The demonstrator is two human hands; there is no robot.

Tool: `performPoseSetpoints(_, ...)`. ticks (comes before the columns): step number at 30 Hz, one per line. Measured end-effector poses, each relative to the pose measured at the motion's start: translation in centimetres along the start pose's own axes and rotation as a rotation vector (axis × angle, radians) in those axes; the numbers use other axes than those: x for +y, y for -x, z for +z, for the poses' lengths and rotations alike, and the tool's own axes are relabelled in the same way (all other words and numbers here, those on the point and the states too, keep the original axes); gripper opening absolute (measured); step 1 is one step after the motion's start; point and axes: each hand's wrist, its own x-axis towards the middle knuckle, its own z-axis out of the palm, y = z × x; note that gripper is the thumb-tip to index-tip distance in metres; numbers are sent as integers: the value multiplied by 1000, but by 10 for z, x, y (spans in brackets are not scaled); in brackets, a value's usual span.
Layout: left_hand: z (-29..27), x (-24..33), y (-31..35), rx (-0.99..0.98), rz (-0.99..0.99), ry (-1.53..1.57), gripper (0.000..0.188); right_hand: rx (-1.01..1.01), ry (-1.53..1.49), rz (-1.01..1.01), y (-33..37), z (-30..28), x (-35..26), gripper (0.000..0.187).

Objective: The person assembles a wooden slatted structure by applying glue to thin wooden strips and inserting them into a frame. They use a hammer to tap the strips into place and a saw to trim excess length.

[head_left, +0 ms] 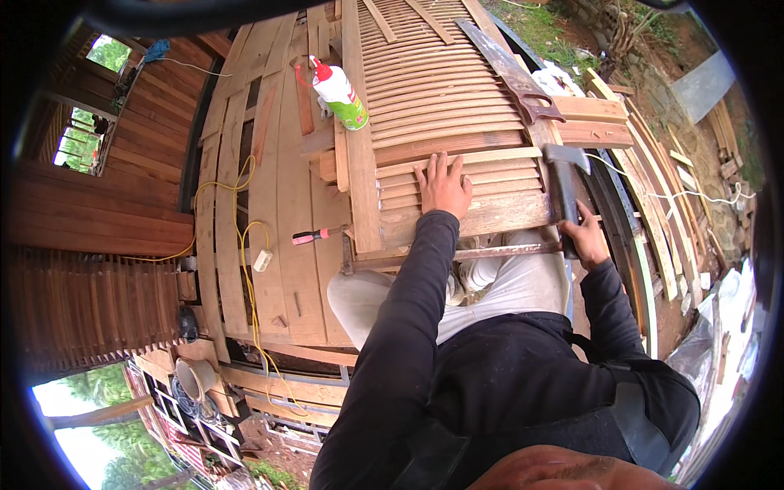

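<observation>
My left hand (446, 189) lies with fingers spread on the slats of a louvred wooden panel (498, 214), near its lower rail. At the panel's right side, my right hand (586, 238) is closed at the black handle of a hatchet (563, 192). Its metal head points away from me and rests by the panel's corner; some of my fingers are hidden behind the handle. Farther off, a handsaw (510, 77) with a brown grip lies across the slats. A green and white bottle with a red cap (340, 96) stands on the panel's left stile.
A pink-and-black handled tool (312, 236) lies left of the panel on the plank platform (282, 163). Across those planks winds a yellow cord (245, 237) with a white socket end (262, 260). Wooden strips (653, 212) are stacked at the right, beside a white cord (694, 194).
</observation>
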Motion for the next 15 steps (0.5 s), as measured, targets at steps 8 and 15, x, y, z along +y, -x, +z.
performPoseSetpoints(8,4,-3,1,33,1,-12,53,-12,-25,21,-2,-4,5,67)
performPoseSetpoints(15,0,-4,1,13,-18,-48,52,-70,68,53,3,-19,-12,74)
